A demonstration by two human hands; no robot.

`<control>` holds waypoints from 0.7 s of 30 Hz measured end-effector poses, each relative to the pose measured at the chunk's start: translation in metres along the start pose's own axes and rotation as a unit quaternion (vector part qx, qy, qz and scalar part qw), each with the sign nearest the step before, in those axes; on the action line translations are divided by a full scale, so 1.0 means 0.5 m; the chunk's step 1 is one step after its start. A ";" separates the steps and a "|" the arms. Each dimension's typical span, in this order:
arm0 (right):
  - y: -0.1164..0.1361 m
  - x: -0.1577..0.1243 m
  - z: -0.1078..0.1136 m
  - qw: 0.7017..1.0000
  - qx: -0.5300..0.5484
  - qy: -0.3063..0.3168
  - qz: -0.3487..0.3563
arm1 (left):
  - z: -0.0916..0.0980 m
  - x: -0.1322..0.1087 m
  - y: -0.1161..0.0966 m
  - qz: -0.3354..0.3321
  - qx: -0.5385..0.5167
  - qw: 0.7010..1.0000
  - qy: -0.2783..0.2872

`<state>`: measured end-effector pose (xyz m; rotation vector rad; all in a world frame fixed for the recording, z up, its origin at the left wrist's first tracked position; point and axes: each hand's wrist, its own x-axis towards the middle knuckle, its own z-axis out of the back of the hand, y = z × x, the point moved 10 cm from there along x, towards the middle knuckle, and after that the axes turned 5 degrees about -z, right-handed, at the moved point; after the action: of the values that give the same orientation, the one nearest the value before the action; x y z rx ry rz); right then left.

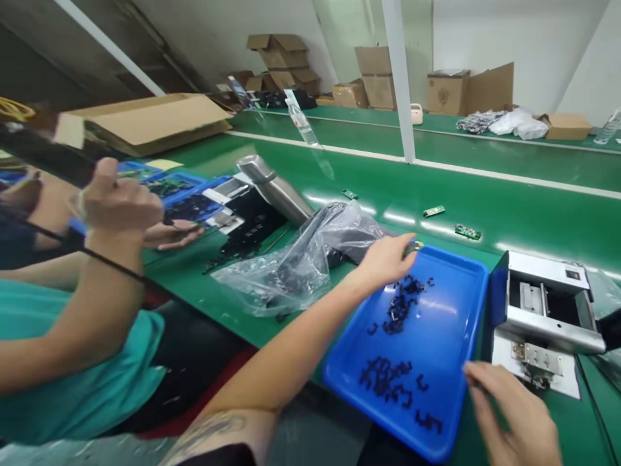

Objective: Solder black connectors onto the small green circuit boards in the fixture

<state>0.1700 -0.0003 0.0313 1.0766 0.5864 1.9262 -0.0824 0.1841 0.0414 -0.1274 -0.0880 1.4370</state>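
Observation:
My left hand (388,260) reaches over the far left corner of a blue tray (449,310), its thumb and fingers pinched on a small green circuit board (416,246), mostly hidden by the fingers. Two loose groups of small black plastic clips lie in the tray, a farther group (402,304) and a nearer group (385,378). By the tray's right rim, my right hand (517,414) is closed in a pinch; whatever is between its fingertips cannot be made out. Just beyond that hand stands a metal press-like fixture (538,359).
A clear plastic bag (291,275) with dark parts lies left of the tray, beside a steel flask (276,188). Several small circuit boards (467,232) lie beyond the tray. At left, a co-worker's raised hand (121,200) grips a dark object. Cardboard boxes (381,90) stand behind.

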 end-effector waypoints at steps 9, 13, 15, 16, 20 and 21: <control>0.015 0.038 -0.253 0.941 -0.224 0.252 0.013 | -0.045 -0.163 0.169 0.159 0.088 0.981 0.069; 0.013 0.038 -0.287 0.927 -0.241 0.287 0.006 | -0.063 -0.184 0.180 0.156 0.091 0.981 0.070; 0.013 0.041 -0.298 0.924 -0.246 0.292 0.002 | -0.069 -0.196 0.185 0.154 0.095 0.981 0.070; 0.012 0.043 -0.303 0.924 -0.246 0.293 0.002 | -0.069 -0.201 0.185 0.152 0.097 0.981 0.069; 0.002 0.043 -0.320 0.929 -0.238 0.284 0.004 | -0.039 -0.201 0.172 0.140 0.103 0.984 0.040; -0.001 0.043 -0.322 0.931 -0.236 0.278 0.002 | -0.025 -0.190 0.162 0.132 0.101 0.986 0.026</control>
<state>0.0268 0.0178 -0.0436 0.2207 0.3795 2.2277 -0.1727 0.1001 0.0193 -0.0089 0.1221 1.6964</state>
